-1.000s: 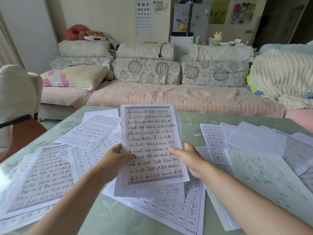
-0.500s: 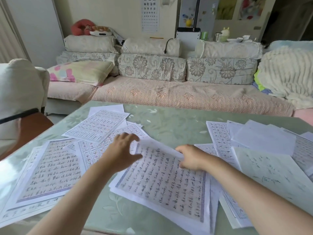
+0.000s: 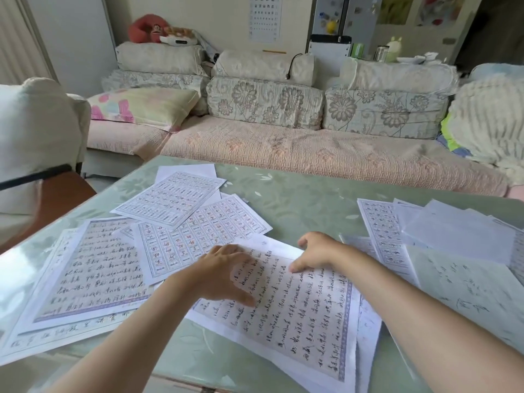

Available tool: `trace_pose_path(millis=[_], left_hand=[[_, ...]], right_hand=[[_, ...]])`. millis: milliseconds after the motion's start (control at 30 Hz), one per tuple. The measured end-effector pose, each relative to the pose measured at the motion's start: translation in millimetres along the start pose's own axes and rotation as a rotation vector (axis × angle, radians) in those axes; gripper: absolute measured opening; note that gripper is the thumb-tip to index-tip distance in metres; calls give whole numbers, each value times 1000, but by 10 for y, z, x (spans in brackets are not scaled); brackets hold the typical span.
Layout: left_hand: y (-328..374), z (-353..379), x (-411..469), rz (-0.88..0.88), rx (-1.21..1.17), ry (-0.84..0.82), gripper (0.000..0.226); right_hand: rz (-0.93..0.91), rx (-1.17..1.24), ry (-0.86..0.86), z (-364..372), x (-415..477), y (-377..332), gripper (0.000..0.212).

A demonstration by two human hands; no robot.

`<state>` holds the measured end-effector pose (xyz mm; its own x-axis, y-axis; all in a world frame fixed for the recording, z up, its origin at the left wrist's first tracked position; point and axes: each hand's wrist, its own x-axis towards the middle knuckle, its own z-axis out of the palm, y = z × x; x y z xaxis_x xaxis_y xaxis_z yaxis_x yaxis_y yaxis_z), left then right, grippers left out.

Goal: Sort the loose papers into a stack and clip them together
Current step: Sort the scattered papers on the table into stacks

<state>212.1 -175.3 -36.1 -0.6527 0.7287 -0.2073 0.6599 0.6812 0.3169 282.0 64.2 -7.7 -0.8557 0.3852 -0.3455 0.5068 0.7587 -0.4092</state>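
Your left hand lies flat, fingers straight, pressing on the handwritten sheet — the top of a small stack at the near middle of the table. Your right hand pinches that sheet's far edge, thumb on top. Other loose papers lie scattered on both sides.

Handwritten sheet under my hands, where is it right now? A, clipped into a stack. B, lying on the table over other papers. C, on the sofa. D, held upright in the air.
B: the handwritten sheet lies on the table over other papers, the left hand pressing it, the right hand at its top edge.
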Motion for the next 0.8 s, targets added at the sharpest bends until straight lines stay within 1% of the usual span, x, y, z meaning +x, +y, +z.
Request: trace_pose_path(millis=[67,133,167,233,300,367,433,467,533,567,600,667,700,767,800], left_hand=[[-4,0,1,5,7,7,108],[-7,-3,3,-10,11,8,114],[-9,-3,13,-16,9,13,118],[1,-8,47,-16,-30,52,124],[35,-36,75,-43,-129,140,124],[78,-109,83,-110,-274,245,121],[123,-205,62,-162,-393,286,106],[131,-247,58,-176,-414,279,90],[133,-302,59,-182,-438,270,47],[138,-308,57,-176,-451,267,32],[148,-310,62,-163,-461,264,24],[176,-332,57,-150,-461,288,21],[179,-348,53,-156,-446,321,20],[120,-381,65,-198,-405,441,22],[51,-386,76,-227,-392,504,24]], right_hand=[[-28,47,-55,-3,-7,26,39],[-59,73,-122,8,-32,41,19],[-81,87,-134,12,-45,57,15],[-121,118,-116,-8,-62,96,15],[-153,169,-97,-70,-109,141,18],[-183,262,-105,-150,-178,218,19],[-208,375,-115,-222,-269,289,22],[-218,421,-99,-252,-304,318,23],[-228,460,-63,-285,-339,360,22],[-228,444,-61,-290,-340,370,20],[-223,405,-70,-299,-359,363,18],[-184,356,-111,-293,-361,341,19],[-177,369,-128,-289,-353,333,20],[-159,425,-88,-287,-279,337,24],[-144,472,-45,-288,-241,338,29]])
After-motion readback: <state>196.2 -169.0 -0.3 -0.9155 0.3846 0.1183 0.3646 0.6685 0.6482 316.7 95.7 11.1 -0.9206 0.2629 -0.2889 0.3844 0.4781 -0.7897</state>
